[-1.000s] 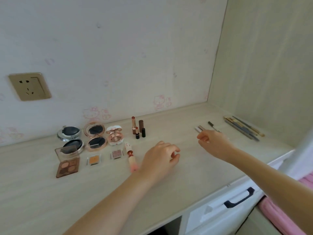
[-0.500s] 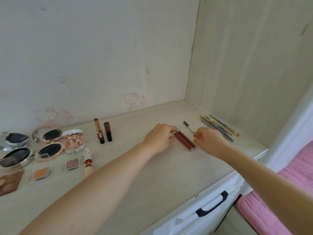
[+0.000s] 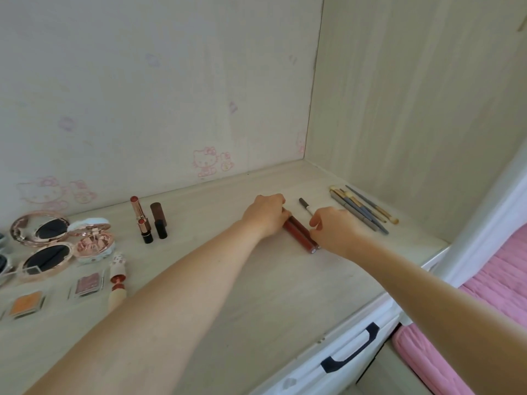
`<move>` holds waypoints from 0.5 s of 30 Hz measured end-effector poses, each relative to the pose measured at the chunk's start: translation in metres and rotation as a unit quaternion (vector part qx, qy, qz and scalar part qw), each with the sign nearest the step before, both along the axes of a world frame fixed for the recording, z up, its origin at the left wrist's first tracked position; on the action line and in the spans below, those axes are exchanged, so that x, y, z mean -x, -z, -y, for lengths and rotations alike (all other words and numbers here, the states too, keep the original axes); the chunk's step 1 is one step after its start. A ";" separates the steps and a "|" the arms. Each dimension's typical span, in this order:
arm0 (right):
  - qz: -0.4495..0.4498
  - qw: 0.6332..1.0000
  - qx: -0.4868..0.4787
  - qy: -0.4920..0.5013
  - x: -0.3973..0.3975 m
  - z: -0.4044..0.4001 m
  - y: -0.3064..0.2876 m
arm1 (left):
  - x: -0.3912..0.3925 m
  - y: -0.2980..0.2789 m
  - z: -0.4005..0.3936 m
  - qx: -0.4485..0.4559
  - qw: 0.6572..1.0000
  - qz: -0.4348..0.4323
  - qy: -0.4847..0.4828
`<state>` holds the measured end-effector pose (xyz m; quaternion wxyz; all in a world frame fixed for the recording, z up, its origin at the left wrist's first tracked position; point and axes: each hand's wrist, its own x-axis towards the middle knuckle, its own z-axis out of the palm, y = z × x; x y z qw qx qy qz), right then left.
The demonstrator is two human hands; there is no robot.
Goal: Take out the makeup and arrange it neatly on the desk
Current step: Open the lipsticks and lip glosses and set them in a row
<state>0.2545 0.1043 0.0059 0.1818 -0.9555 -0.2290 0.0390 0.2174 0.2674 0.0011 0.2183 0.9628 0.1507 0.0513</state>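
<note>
On the pale desk (image 3: 271, 295), near its right end, both hands work a pair of dark red lip gloss tubes (image 3: 299, 232) lying side by side and touching. The left hand (image 3: 268, 213) curls its fingers over the far ends of the tubes, the right hand (image 3: 332, 230) closes fingertips on the near ends, squaring them up, it seems. Much looks done: round compacts (image 3: 48, 243) sit grouped at the far left, small shadow pans (image 3: 87, 285) in front of them, lipsticks (image 3: 142, 220) stand in a tight cluster, and a bundle of brushes (image 3: 362, 210) lies beside the side panel. A slim pen-like stick (image 3: 306, 208) lies just behind the right hand, perhaps next for straightening. A figure-topped lipstick (image 3: 118, 277) lies on its side by the left forearm. What remains is hard to judge: the left edge cuts off more compacts, the hands cover the tube ends, and no bag or box is in view.
</note>
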 end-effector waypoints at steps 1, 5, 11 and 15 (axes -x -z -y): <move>0.000 1.000 0.001 -0.002 0.000 -0.002 0.001 | 0.000 0.000 0.001 -0.001 1.000 0.006 0.003; -0.003 1.000 0.009 -0.013 0.000 -0.009 0.003 | -0.002 0.000 0.002 0.036 0.999 0.022 -0.003; 0.013 1.000 -0.013 0.008 0.003 -0.008 -0.002 | -0.001 -0.003 0.015 0.133 0.981 0.143 -0.022; 0.012 0.998 -0.064 0.006 0.009 0.001 -0.016 | 0.001 -0.018 0.026 0.226 0.949 0.218 -0.035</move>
